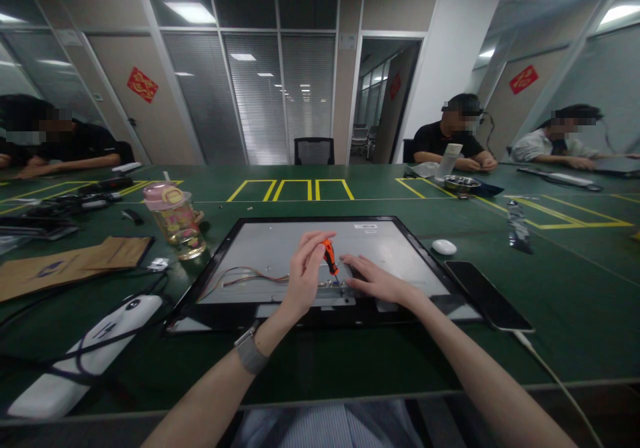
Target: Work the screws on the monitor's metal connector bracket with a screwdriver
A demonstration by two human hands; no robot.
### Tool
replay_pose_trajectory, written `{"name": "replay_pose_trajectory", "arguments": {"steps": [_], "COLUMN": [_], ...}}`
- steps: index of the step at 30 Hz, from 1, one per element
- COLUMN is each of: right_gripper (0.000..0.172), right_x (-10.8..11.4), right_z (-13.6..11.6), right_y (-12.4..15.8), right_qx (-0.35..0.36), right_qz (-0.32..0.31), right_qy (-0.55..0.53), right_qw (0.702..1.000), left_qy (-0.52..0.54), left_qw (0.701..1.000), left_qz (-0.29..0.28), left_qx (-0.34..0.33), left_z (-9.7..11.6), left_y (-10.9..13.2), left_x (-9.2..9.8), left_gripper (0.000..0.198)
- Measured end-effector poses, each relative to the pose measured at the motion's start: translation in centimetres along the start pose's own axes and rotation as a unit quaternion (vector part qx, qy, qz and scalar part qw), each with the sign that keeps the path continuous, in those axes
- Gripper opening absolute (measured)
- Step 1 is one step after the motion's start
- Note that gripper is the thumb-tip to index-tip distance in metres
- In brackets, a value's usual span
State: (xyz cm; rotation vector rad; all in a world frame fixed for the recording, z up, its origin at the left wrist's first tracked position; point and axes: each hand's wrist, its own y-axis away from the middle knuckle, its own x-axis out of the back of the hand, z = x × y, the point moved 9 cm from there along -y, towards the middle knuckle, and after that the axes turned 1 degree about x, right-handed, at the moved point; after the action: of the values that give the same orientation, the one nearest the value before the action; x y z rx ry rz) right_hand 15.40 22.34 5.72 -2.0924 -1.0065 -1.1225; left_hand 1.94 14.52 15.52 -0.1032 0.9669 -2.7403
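A flat display panel (280, 241) with a silver back and black frame lies on the table before me. My left hand (304, 273), a watch (251, 349) on its wrist, grips an orange and black screwdriver (329, 255) by the handle. The screwdriver leans slightly, its tip down at a small board (336, 284) near the panel's lower middle. My right hand (374, 279) rests on the panel just right of the tip, its fingers stretched out. Thin coloured wires (250, 273) run left from the board. Exactly what the tip touches is too small to tell.
Left of the panel stand a pink-lidded cup (176, 225), a paper bag (70, 265) and a white device (90, 355) with black cables. To the right lie a white case (444, 247) and a phone (487, 295) on a cable. Other people sit across the green table (380, 361).
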Motion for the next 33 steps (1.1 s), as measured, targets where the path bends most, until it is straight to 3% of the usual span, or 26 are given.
{"name": "replay_pose_trajectory", "arguments": {"steps": [6, 11, 20, 26, 33], "right_gripper": [0.059, 0.057, 0.054, 0.058, 0.057], "right_x": [-0.02, -0.03, 0.13, -0.27, -0.03], "right_z": [0.04, 0.01, -0.42, 0.33, 0.03], "right_y": [0.02, 0.01, -0.01, -0.05, 0.0], "right_qx": [0.001, 0.005, 0.014, 0.006, -0.003], "right_qz": [-0.002, -0.001, 0.0, -0.006, -0.002], "right_qy": [0.005, 0.0, -0.003, 0.003, -0.002], "right_qw": [1.0, 1.0, 1.0, 1.0, 1.0], "left_qy": [0.023, -0.032, 0.021, -0.032, -0.033], "left_qw": [0.999, 0.999, 0.999, 0.999, 0.999], "left_qz": [-0.018, 0.023, -0.017, 0.03, 0.041], "left_qx": [0.031, -0.015, 0.032, -0.015, 0.002], "left_z": [-0.65, -0.23, -0.42, -0.12, -0.11], "left_y": [0.04, -0.09, 0.1, 0.14, 0.14], "left_x": [-0.4, 0.31, -0.44, 0.14, 0.35], "left_gripper": [0.029, 0.014, 0.029, 0.013, 0.014]}}
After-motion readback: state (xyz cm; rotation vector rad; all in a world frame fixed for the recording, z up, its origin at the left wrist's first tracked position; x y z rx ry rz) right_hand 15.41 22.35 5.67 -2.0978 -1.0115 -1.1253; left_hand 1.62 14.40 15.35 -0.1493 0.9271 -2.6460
